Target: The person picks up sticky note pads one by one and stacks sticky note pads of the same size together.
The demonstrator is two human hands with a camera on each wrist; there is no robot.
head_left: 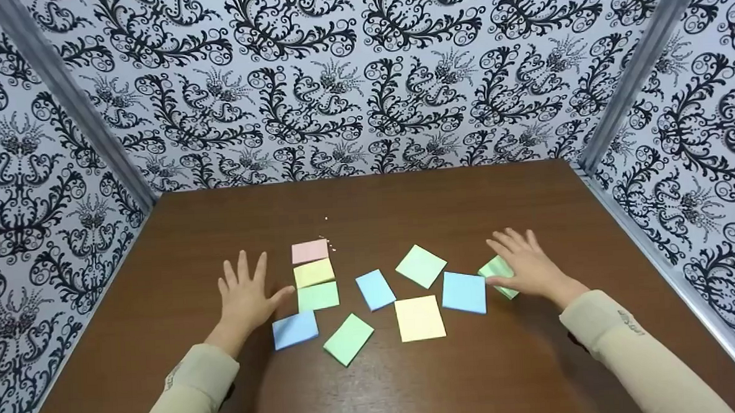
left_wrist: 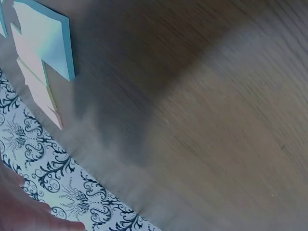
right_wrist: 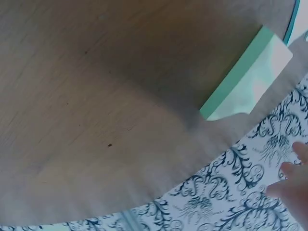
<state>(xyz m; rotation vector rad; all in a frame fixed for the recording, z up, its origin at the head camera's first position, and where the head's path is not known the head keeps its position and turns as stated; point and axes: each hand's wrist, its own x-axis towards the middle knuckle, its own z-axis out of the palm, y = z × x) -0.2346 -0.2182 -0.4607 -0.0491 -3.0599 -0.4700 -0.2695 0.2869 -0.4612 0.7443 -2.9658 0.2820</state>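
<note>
Spread fingers mark my left hand (head_left: 245,299), which hovers left of a column of sticky-note pads: pink (head_left: 310,252), yellow (head_left: 314,273) and green (head_left: 319,296). A blue pad (head_left: 295,330) lies just below that column; the left wrist view also shows a thick blue pad (left_wrist: 48,38). My right hand (head_left: 531,267), fingers extended, partly covers a thick green pad (head_left: 496,269) from the head view. In the right wrist view this green pad (right_wrist: 250,77) appears apart from the fingertips (right_wrist: 279,187). Neither hand holds anything.
Between the hands lie more pads: green (head_left: 348,339), small blue (head_left: 375,290), large yellow (head_left: 420,319), pale green (head_left: 421,266) and large blue (head_left: 464,292). White specks dot the brown table (head_left: 367,206) near the pink pad. Patterned walls (head_left: 362,76) enclose the back and sides.
</note>
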